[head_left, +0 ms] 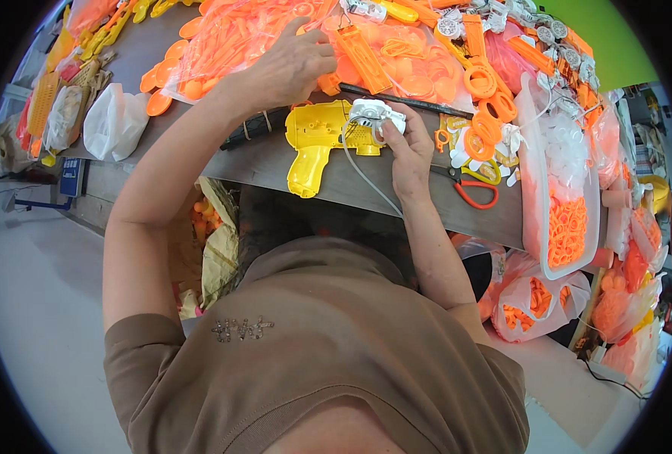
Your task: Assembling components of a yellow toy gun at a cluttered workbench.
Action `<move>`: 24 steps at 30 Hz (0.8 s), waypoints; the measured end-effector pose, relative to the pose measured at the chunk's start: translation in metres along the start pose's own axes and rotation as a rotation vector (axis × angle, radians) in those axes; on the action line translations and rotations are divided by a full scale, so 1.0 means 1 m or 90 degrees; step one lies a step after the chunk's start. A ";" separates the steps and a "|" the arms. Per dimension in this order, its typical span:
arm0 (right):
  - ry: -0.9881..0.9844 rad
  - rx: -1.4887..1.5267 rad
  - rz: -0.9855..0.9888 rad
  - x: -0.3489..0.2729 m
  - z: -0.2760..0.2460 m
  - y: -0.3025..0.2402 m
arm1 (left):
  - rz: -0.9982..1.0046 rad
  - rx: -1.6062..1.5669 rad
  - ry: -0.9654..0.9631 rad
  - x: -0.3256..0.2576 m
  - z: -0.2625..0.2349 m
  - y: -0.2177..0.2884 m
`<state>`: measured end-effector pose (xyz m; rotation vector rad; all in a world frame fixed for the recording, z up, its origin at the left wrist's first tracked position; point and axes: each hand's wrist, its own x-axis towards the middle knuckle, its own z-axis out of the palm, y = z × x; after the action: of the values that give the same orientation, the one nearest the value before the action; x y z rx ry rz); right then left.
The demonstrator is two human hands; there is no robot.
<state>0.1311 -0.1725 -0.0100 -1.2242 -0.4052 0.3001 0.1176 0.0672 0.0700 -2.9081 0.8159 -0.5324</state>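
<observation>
My left hand (294, 66) reaches over the heap of orange plastic parts (237, 38). Its index finger is stretched out and the others are slightly bent, with no held thing visible. Closed around a small white mechanism with a grey cable (379, 112) is my right hand (409, 144). That mechanism sits at the right end of a yellow gun-shaped plastic shell (313, 144), whose handle points toward me at the table's front edge. The cable hangs down past the edge. Whether the mechanism lies inside the shell or only against it, I cannot tell.
Red-and-yellow-handled scissors (476, 189) lie right of my right hand. A translucent tub (529, 197) holds orange rings and clear pieces. White mechanisms (555, 34) are piled at the back right. A white bag (116, 122) stands at left. Bagged orange parts (536, 303) sit below the table.
</observation>
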 end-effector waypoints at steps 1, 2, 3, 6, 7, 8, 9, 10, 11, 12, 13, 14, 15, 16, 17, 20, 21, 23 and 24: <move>0.002 0.001 0.000 0.000 -0.001 0.000 | 0.002 -0.001 -0.001 0.003 -0.006 0.001; 0.007 0.013 0.005 0.000 -0.001 0.001 | -0.016 0.016 0.003 0.004 -0.012 0.005; 0.011 0.027 0.009 -0.001 -0.001 0.001 | -0.034 0.033 0.006 0.003 -0.017 0.011; 0.010 0.020 -0.002 -0.001 -0.001 0.001 | -0.069 0.028 -0.030 -0.011 -0.027 0.027; 0.009 0.023 0.000 -0.002 0.000 -0.001 | -0.071 0.029 -0.033 -0.017 -0.031 0.036; 0.013 0.009 0.001 -0.003 0.002 -0.002 | -0.173 -0.054 -0.088 -0.024 -0.033 0.046; 0.018 -0.007 0.000 -0.004 0.003 -0.003 | -0.274 -0.138 -0.142 -0.030 -0.034 0.053; 0.017 -0.005 0.001 -0.004 0.004 -0.002 | -0.275 -0.136 -0.144 -0.037 -0.034 0.059; 0.021 -0.052 -0.023 -0.005 0.005 0.000 | -0.290 -0.170 -0.103 -0.046 -0.033 0.064; 0.027 -0.100 -0.047 -0.005 0.005 0.003 | -0.302 -0.206 -0.061 -0.052 -0.030 0.068; 0.028 -0.099 -0.046 -0.004 0.004 0.005 | -0.302 -0.206 -0.063 -0.055 -0.029 0.072; 0.021 -0.184 -0.066 -0.004 0.003 0.008 | -0.326 -0.252 -0.041 -0.059 -0.028 0.075; 0.013 -0.269 -0.087 -0.003 0.002 0.010 | -0.351 -0.297 -0.018 -0.062 -0.027 0.079; 0.012 -0.268 -0.086 -0.004 0.003 0.009 | -0.352 -0.297 -0.020 -0.065 -0.027 0.081; 0.003 -0.275 -0.097 -0.004 0.004 0.008 | -0.388 -0.368 -0.029 -0.068 -0.026 0.083; 0.002 -0.266 -0.085 -0.004 0.002 0.010 | -0.466 -0.465 -0.075 -0.065 -0.037 0.088; 0.005 -0.249 -0.064 -0.004 0.001 0.011 | -0.512 -0.487 -0.110 -0.063 -0.042 0.090; 0.003 -0.247 -0.063 -0.005 0.001 0.010 | -0.490 -0.475 -0.062 -0.061 -0.043 0.096; -0.002 -0.246 -0.062 -0.005 0.001 0.009 | -0.469 -0.461 -0.013 -0.060 -0.044 0.098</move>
<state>0.1260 -0.1709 -0.0185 -1.5754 -0.5403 0.1427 0.0064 0.0154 0.0767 -3.8520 -0.1759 -0.2589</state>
